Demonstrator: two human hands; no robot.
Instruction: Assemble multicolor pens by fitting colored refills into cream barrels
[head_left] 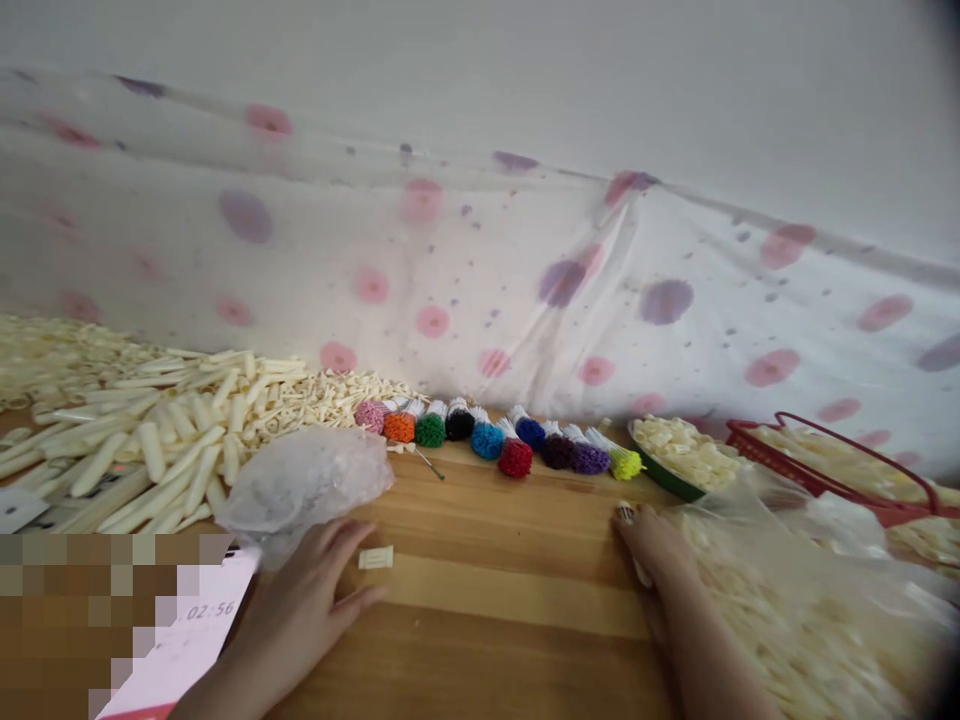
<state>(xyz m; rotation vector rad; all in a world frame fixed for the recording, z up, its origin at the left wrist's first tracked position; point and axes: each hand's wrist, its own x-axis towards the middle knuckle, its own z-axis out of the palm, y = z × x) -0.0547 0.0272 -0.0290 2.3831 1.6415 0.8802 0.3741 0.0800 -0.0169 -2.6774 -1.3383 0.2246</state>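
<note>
My left hand (322, 585) rests over the wooden table with thumb and fingers apart. Just off its fingertips lies a small cream rectangular piece (376, 557), and a crumpled clear plastic bag (311, 485) is behind it. On the right, my right hand (660, 550) is closed at the table surface. A small white thing with dark stripes (625, 513) shows at its fingertips, too blurred to name. Between and beyond the hands stands a row of bundled white sticks with coloured tips, among them a red bundle (515, 457), a green bundle (430, 429) and a yellow-green bundle (625, 463).
Cream tubes (180, 450) are heaped at the left. A phone (191, 630) lies by my left forearm. At the right are a green-rimmed bowl (679, 488) of cream pieces, a red basket (787, 455) and a filled plastic bag (810, 600). A spotted plastic sheet (480, 270) hangs behind.
</note>
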